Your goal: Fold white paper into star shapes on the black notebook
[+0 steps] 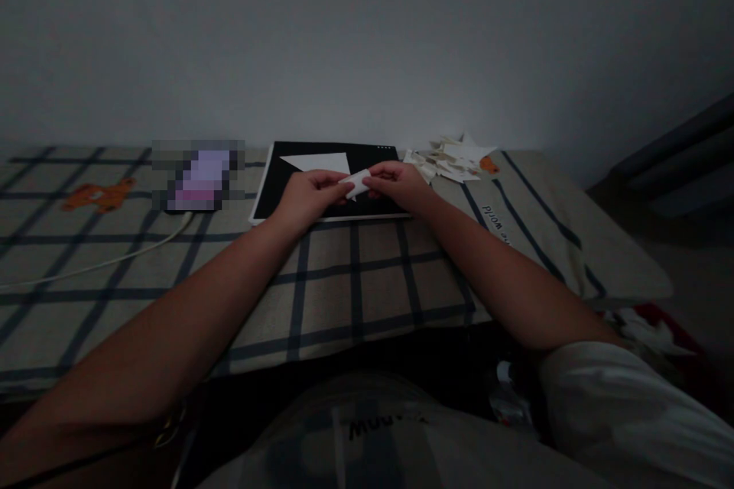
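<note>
Between my two hands is a small piece of folded white paper (pixel 358 182), held a little above a black flat board (pixel 269 195) with a white edge. My left hand (pixel 310 195) pinches the paper's left end between thumb and fingers. At the other end, the thumb and fingers of my right hand (pixel 401 182) are closed on the same paper. A larger white sheet with a pointed corner (pixel 321 162) lies on the board behind my left hand, which partly covers it.
On the checked tablecloth (pixel 326 275), a pile of white paper pieces (pixel 453 158) lies right of the board. A blurred-out phone (pixel 200 179) with a white cable (pixel 143 248) lies left. Below the table's right edge are a red container (pixel 682 328) with paper and a clear bottle (pixel 510 397).
</note>
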Demonstrator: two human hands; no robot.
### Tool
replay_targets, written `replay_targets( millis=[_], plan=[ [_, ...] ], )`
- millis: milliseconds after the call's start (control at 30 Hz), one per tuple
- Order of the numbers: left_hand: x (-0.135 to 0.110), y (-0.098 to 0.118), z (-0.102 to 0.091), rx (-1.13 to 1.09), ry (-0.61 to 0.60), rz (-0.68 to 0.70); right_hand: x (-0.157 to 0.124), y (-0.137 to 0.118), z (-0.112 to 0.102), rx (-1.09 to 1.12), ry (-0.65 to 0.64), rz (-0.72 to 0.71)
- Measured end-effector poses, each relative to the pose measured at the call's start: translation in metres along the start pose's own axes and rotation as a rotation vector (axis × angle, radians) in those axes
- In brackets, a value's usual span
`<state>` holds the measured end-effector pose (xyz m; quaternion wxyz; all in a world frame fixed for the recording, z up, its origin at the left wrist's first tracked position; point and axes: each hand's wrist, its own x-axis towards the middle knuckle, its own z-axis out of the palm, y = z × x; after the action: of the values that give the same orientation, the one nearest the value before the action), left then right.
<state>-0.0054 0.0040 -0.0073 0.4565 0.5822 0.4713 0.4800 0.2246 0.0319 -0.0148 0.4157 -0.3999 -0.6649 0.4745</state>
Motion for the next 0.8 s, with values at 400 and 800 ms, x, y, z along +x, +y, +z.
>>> replay_targets(
  millis=[400,800],
  plan=[
    [-0.0006,0.0006,0.0014,0.006,-0.051,-0.060,0.0003,0.0053,-0.0028,-0.092,0.003,-0.044],
    [-0.0026,0.0030,-0.0002,0.115,-0.089,0.006,-0.0002,0.0053,-0.0037,-0.124,-0.024,-0.082]
  ],
)
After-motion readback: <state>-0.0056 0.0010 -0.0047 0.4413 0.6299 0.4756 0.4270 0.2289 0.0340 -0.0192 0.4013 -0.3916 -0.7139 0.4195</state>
